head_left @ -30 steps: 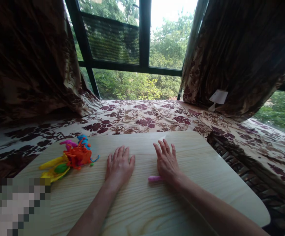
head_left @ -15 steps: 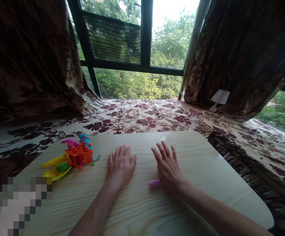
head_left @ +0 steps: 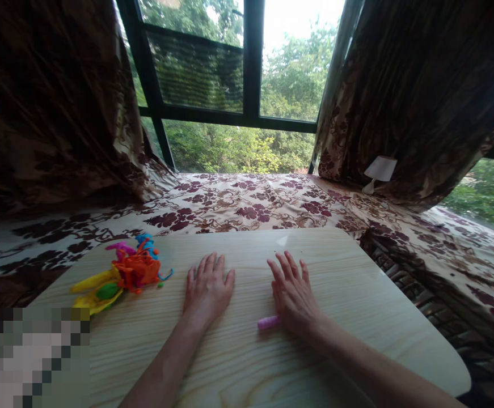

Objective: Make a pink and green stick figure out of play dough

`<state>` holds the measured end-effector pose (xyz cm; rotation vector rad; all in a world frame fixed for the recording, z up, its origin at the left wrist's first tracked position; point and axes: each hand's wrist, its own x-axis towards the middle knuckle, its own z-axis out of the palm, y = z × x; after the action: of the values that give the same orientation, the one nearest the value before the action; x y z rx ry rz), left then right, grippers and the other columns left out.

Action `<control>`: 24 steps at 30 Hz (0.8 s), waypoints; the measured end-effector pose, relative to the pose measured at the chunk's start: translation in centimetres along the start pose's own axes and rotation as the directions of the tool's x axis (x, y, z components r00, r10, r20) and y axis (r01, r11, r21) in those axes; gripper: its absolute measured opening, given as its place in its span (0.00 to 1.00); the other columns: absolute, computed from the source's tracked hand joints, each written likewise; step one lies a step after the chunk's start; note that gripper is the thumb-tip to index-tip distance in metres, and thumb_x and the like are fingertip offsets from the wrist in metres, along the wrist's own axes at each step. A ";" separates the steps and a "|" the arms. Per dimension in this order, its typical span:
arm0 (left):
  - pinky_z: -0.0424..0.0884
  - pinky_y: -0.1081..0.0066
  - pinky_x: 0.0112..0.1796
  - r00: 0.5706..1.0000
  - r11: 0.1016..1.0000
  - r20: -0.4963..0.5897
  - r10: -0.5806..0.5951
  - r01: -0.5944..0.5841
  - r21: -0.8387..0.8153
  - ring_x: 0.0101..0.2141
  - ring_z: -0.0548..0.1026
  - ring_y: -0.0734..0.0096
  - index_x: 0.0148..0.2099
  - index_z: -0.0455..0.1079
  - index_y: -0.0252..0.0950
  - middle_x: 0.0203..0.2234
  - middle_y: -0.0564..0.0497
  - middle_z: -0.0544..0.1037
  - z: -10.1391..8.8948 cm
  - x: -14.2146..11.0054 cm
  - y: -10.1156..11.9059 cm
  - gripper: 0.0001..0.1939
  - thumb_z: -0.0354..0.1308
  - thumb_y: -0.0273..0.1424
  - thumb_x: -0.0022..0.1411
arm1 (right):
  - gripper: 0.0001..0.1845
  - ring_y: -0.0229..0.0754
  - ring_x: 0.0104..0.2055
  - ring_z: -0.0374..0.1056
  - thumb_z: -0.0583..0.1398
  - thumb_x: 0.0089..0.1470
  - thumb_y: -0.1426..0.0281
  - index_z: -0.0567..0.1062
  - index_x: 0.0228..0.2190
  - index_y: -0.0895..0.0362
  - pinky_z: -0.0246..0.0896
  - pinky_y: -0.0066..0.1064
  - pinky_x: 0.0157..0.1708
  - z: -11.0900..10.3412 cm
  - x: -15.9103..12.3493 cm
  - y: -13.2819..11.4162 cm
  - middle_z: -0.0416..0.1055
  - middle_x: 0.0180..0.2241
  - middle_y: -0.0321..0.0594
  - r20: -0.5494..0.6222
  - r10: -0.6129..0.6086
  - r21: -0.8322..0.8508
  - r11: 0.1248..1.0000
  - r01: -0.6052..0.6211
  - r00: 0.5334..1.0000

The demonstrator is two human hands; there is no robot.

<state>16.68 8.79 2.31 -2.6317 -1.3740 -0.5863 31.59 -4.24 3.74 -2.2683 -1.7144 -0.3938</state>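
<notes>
My left hand (head_left: 207,286) lies flat on the pale wood-grain table (head_left: 247,362), fingers stretched forward, with nothing in it. Under the palm of my right hand (head_left: 293,294) is a pink roll of modelling clay (head_left: 267,322); its left end sticks out and the rest is hidden. The fingers of that hand are spread and hold nothing. Left of my left hand sits a heap of coloured modelling clay: a crumpled orange piece (head_left: 138,269), a blue piece (head_left: 146,243), a pink piece (head_left: 121,248), and a yellow piece (head_left: 87,303) bearing a green lump (head_left: 108,291).
A floral cloth (head_left: 247,204) covers the ledge beyond the table, below a window (head_left: 242,122). A small white lamp (head_left: 380,169) stands at the back right beside a dark curtain (head_left: 408,85). Pixelation hides the lower left corner.
My right hand has shifted slightly right and toward me over the pink roll, which shows a little more of its length. My left hand stays in place.
</notes>
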 end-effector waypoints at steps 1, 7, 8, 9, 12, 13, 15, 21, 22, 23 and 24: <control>0.45 0.59 0.54 1.000 1.000 0.001 -0.003 0.003 0.002 0.56 0.53 0.62 0.56 0.57 0.36 0.56 0.43 0.59 0.1 0.0 0.0 0.24 0.39 0.40 0.61 | 0.24 0.45 0.62 0.32 0.47 0.56 0.71 0.55 0.55 0.51 0.29 0.47 0.56 -0.1 -0.8 -0.1 0.47 0.59 0.40 0.003 -0.015 0.007 1.000 0.015 1.000; 0.44 0.59 0.54 1.000 1.000 0.020 -0.009 0.008 0.009 0.56 0.52 0.62 0.56 0.56 0.36 0.56 0.44 0.59 0.2 0.1 0.0 0.24 0.39 0.40 0.61 | 0.24 0.47 0.61 0.34 0.47 0.57 0.68 0.54 0.55 0.54 0.30 0.51 0.55 0.8 2.1 0.5 0.48 0.59 0.45 0.005 0.064 -0.013 0.998 -0.064 0.998; 0.44 0.59 0.54 1.000 1.000 0.021 -0.008 0.008 0.009 0.56 0.52 0.62 0.56 0.56 0.37 0.56 0.44 0.59 0.1 0.1 0.0 0.23 0.39 0.40 0.61 | 0.24 0.48 0.61 0.34 0.47 0.57 0.68 0.54 0.56 0.55 0.30 0.51 0.55 1.0 2.9 0.6 0.48 0.59 0.46 0.004 0.072 -0.016 0.997 -0.072 0.997; 0.45 0.59 0.54 1.000 1.000 0.021 -0.008 0.007 0.008 0.56 0.52 0.62 0.56 0.56 0.37 0.56 0.44 0.59 0.0 0.1 0.0 0.23 0.39 0.40 0.61 | 0.24 0.49 0.61 0.34 0.47 0.57 0.69 0.53 0.56 0.56 0.29 0.52 0.55 1.1 3.4 0.7 0.47 0.59 0.47 0.002 0.074 -0.018 0.997 -0.074 0.997; 0.45 0.59 0.54 1.000 1.000 0.015 -0.006 0.006 0.002 0.56 0.53 0.62 0.55 0.57 0.36 0.56 0.44 0.60 -0.1 0.1 0.1 0.23 0.39 0.40 0.61 | 0.25 0.47 0.62 0.32 0.48 0.57 0.70 0.53 0.56 0.54 0.28 0.50 0.56 0.6 2.4 0.4 0.47 0.59 0.44 0.001 0.050 -0.019 0.999 -0.050 0.999; 0.45 0.59 0.54 1.000 1.000 0.013 -0.005 0.005 0.000 0.56 0.53 0.62 0.55 0.57 0.36 0.56 0.44 0.60 -0.1 0.1 0.1 0.23 0.39 0.40 0.61 | 0.25 0.46 0.62 0.32 0.47 0.57 0.70 0.53 0.56 0.53 0.27 0.48 0.56 0.3 1.6 0.3 0.47 0.59 0.41 0.002 0.025 -0.015 1.000 -0.025 1.000; 0.45 0.59 0.54 1.000 1.000 0.012 -0.005 0.005 -0.003 0.56 0.52 0.62 0.55 0.57 0.36 0.56 0.43 0.59 0.1 0.1 0.0 0.24 0.39 0.40 0.61 | 0.24 0.44 0.62 0.31 0.47 0.57 0.71 0.53 0.56 0.51 0.27 0.47 0.57 -0.2 -0.1 0.0 0.47 0.59 0.38 0.001 -0.024 -0.004 1.000 0.024 1.000; 0.45 0.60 0.54 1.000 1.000 0.019 -0.012 0.012 0.002 0.56 0.52 0.62 0.56 0.56 0.37 0.56 0.44 0.59 0.1 0.1 -0.1 0.23 0.39 0.39 0.61 | 0.25 0.48 0.62 0.30 0.49 0.56 0.72 0.54 0.56 0.54 0.24 0.49 0.56 0.6 2.6 -0.2 0.45 0.59 0.44 0.001 0.025 0.026 0.999 -0.025 1.000; 0.45 0.60 0.54 1.000 1.000 0.019 -0.012 0.012 0.003 0.56 0.52 0.62 0.56 0.56 0.37 0.56 0.45 0.59 0.0 0.1 -0.1 0.23 0.39 0.39 0.61 | 0.26 0.48 0.61 0.31 0.50 0.55 0.72 0.54 0.55 0.54 0.25 0.50 0.55 0.9 3.7 0.0 0.47 0.59 0.45 0.007 0.032 0.033 0.999 -0.032 0.999; 0.45 0.60 0.54 1.000 1.000 0.018 -0.013 0.013 0.004 0.56 0.52 0.62 0.56 0.57 0.37 0.56 0.45 0.59 0.0 0.1 -0.1 0.23 0.39 0.39 0.61 | 0.26 0.49 0.61 0.34 0.50 0.54 0.72 0.55 0.55 0.55 0.27 0.50 0.55 1.0 4.7 0.2 0.49 0.58 0.46 0.011 0.037 0.042 0.998 -0.037 0.999; 0.45 0.60 0.54 1.000 1.000 0.016 -0.013 0.013 0.004 0.56 0.53 0.62 0.55 0.57 0.37 0.56 0.45 0.59 0.0 0.1 -0.1 0.23 0.40 0.39 0.61 | 0.24 0.50 0.60 0.37 0.50 0.54 0.72 0.57 0.54 0.55 0.29 0.50 0.54 1.0 5.6 0.5 0.52 0.56 0.47 0.015 0.042 0.052 0.998 -0.042 0.999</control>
<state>16.65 8.89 2.37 -2.6323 -1.3962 -0.5643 33.58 0.96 4.85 -2.2707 -1.6605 -0.3213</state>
